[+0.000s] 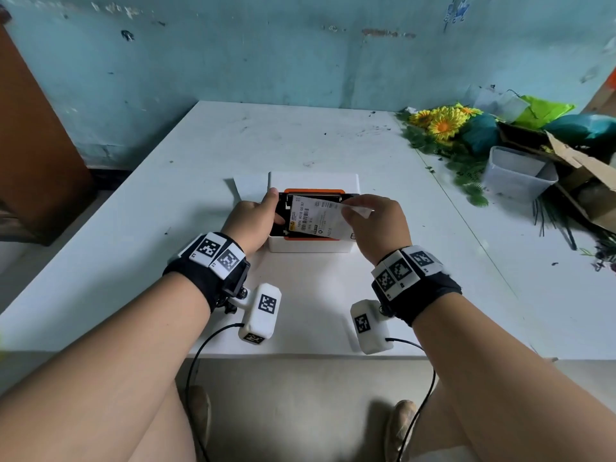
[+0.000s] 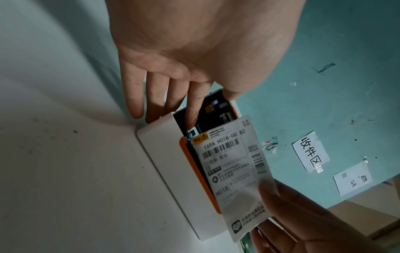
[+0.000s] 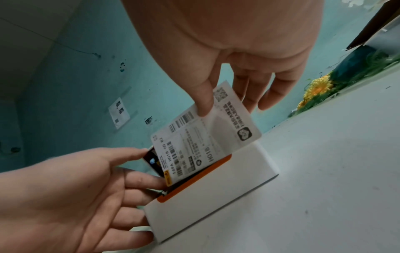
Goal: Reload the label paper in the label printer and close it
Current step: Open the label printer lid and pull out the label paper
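Right hand [image 1: 376, 225] pinches label [image 1: 316, 216]; left hand [image 1: 255, 221] fingers straight, steadying printer [image 1: 310, 244]

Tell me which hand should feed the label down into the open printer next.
Right. The right hand already pinches the label by its top edge above the printer. The left hand is occupied at the printer's left side, fingers reaching into the opening, so it likely suits steadying.

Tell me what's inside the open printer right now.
A printed label, pinched by the right hand, covers most of the printer bay. Left fingers reach into its black interior. Anything beneath is hidden.
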### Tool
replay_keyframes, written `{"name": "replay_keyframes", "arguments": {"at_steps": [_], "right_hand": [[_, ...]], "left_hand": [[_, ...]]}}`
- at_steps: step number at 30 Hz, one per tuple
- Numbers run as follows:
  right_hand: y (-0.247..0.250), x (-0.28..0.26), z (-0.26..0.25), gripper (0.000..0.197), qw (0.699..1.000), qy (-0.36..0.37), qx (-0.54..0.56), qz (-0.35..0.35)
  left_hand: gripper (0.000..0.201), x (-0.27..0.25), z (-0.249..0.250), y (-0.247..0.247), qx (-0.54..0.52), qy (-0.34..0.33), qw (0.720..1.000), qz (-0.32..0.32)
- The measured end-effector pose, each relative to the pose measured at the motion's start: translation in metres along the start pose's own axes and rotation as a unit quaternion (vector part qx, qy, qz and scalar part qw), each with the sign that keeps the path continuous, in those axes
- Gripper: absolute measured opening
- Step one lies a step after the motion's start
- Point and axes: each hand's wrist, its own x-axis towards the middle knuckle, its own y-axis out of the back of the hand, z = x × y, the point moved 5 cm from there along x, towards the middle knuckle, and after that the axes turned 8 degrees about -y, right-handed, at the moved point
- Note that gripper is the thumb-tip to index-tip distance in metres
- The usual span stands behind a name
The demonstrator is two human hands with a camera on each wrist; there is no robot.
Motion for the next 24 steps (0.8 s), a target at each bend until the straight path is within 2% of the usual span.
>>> {"name": "replay_keyframes", "arguments": {"at_steps": [3, 6, 9, 11, 14, 17, 20, 24], "right_hand": [[0.001, 0.006, 0.004, 0.008, 1.000, -0.006, 0.009, 0.011], [0.003, 0.010, 0.006, 0.017, 0.998, -0.019, 0.055, 0.025], [0.003, 0.013, 0.009, 0.018, 0.990, -0.047, 0.129, 0.032], [0.002, 0.013, 0.012, 0.013, 0.975, -0.089, 0.200, 0.021], [0.002, 0.013, 0.015, 0.014, 0.934, -0.159, 0.318, 0.006], [0.004, 0.012, 0.020, 0.017, 0.911, -0.206, 0.357, 0.012], [0.007, 0.015, 0.025, 0.017, 0.916, -0.217, 0.338, 0.019], [0.011, 0.021, 0.033, 0.017, 0.948, -0.203, 0.246, 0.012]], "left_hand": [[0.067, 0.000, 0.000, 0.000, -0.010, 0.004, 1.000, -0.001], [0.064, -0.002, 0.002, -0.001, -0.007, 0.002, 1.000, 0.005], [0.056, -0.005, 0.005, -0.001, -0.011, 0.008, 1.000, 0.004], [0.051, -0.008, 0.008, -0.001, -0.020, 0.010, 1.000, 0.001], [0.047, -0.012, 0.011, -0.002, -0.031, 0.011, 0.999, 0.002], [0.045, -0.013, 0.010, -0.003, -0.033, 0.011, 0.999, 0.001], [0.052, -0.014, 0.008, -0.001, -0.035, 0.013, 0.999, -0.001], [0.056, -0.017, 0.009, -0.001, -0.044, 0.011, 0.999, 0.019]]}}
